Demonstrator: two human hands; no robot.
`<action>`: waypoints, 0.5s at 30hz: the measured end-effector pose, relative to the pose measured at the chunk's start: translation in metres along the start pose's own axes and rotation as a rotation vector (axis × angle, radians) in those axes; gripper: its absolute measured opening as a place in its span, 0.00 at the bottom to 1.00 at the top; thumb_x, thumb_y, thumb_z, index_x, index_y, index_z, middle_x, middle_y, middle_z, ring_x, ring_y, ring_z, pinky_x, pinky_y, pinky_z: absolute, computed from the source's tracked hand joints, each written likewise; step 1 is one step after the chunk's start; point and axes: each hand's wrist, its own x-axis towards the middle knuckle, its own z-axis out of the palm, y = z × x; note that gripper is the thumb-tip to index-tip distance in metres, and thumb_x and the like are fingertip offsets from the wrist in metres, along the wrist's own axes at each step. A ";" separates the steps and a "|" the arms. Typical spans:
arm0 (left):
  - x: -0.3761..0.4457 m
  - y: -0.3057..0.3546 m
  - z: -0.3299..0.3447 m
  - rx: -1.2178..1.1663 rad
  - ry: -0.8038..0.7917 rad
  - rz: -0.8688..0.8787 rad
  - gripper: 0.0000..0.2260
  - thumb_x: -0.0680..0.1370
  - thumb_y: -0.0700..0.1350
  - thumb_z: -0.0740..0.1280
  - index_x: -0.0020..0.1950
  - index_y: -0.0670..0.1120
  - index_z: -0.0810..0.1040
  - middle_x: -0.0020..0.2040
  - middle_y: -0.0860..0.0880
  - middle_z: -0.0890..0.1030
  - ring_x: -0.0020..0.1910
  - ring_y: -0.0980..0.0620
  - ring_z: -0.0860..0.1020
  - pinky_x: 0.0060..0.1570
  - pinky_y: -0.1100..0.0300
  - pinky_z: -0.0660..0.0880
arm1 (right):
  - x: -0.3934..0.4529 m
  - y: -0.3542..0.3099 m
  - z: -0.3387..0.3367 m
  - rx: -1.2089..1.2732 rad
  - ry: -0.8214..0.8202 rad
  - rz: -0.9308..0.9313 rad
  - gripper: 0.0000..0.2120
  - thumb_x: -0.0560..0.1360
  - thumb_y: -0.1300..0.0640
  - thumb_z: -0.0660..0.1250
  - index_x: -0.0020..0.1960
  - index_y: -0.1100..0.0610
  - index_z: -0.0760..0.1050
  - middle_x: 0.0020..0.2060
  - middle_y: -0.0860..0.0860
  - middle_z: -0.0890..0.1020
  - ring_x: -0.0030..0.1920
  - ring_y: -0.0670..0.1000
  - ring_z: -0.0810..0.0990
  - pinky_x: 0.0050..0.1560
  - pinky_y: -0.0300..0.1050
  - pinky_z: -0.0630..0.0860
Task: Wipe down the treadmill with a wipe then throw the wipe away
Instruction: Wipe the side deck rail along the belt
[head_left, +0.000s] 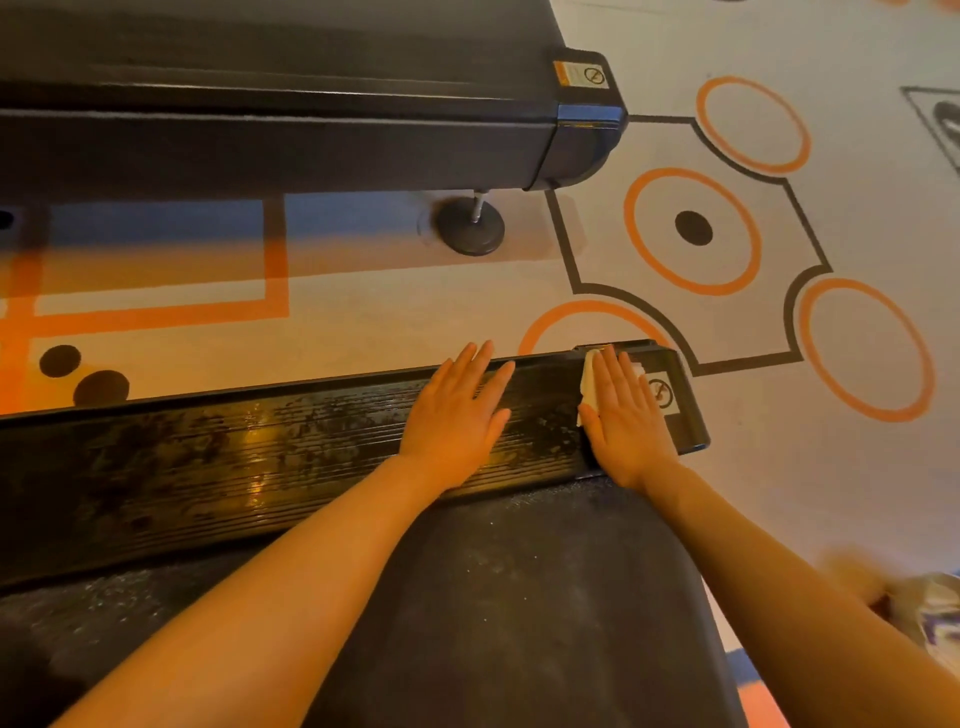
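Observation:
The treadmill's black ribbed side rail (260, 457) runs across the lower half of the view, streaked wet and shiny. Its dark belt (519, 597) lies below the rail. My left hand (457, 415) rests flat on the rail with straight fingers. Near the rail's rear end cap (680, 410), my right hand (623, 421) lies flat and presses a white wipe (588, 382) onto the surface. Only the wipe's edge shows beside the fingers.
A second treadmill (311, 135) stands parallel at the top, with a round foot (470, 228) on the patterned carpet (727, 234). A strip of carpet separates the two machines. At the lower right edge a blurred object (930, 608) sits on the floor.

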 end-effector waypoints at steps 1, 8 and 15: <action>0.005 0.007 0.002 0.004 -0.005 0.006 0.26 0.85 0.56 0.48 0.82 0.52 0.45 0.82 0.47 0.40 0.80 0.47 0.39 0.75 0.53 0.37 | -0.007 0.001 0.003 0.006 -0.002 0.015 0.31 0.81 0.41 0.39 0.78 0.52 0.34 0.77 0.48 0.36 0.76 0.49 0.33 0.78 0.51 0.37; 0.011 0.020 0.018 0.136 0.039 0.077 0.27 0.85 0.58 0.47 0.82 0.50 0.47 0.82 0.45 0.42 0.80 0.46 0.41 0.76 0.49 0.38 | -0.028 0.000 0.014 0.033 0.031 0.081 0.31 0.81 0.40 0.39 0.78 0.51 0.33 0.76 0.46 0.34 0.76 0.49 0.31 0.75 0.46 0.31; 0.011 0.020 0.020 0.169 0.058 0.080 0.28 0.84 0.58 0.48 0.82 0.50 0.46 0.82 0.44 0.44 0.80 0.45 0.42 0.76 0.49 0.39 | 0.009 0.000 0.001 0.022 0.039 0.214 0.30 0.85 0.44 0.43 0.81 0.55 0.38 0.80 0.53 0.39 0.79 0.55 0.36 0.77 0.51 0.36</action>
